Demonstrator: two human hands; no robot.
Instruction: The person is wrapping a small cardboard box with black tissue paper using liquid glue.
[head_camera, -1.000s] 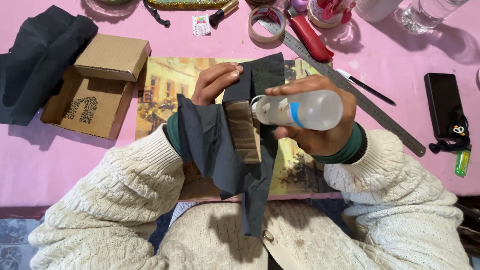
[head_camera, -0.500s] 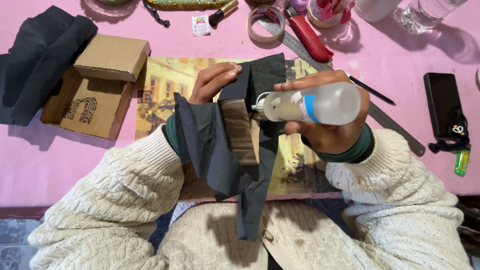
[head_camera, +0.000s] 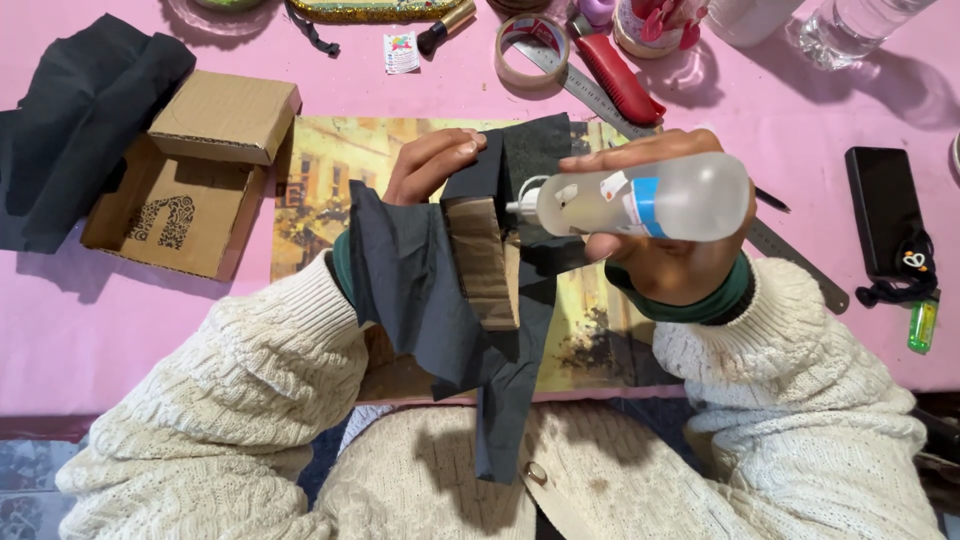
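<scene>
Since the earlier frame the glue bottle (head_camera: 640, 196) has tipped from pointing toward the camera to lying nearly level, its nozzle now touching the upper right edge of the cardboard piece (head_camera: 484, 262). The right hand (head_camera: 655, 240) is clenched around the bottle's body, thumb on top; the left hand (head_camera: 432, 165) grips the top of the cardboard piece together with the dark fabric (head_camera: 420, 290) draped over it, holding both in the air above the printed picture mat (head_camera: 318, 170) on the pink tabletop (head_camera: 130, 320). To do the gluing well, I judge a light, even squeeze is best while the nozzle trails along the bare cardboard strip, so a thin line forms and does not bead or drip onto the mat or the lap below. The left hand should keep the fabric pulled back from the strip until the glue is down, then fold it over smoothly. An open cardboard box (head_camera: 190, 180) sits well apart to the left.
</scene>
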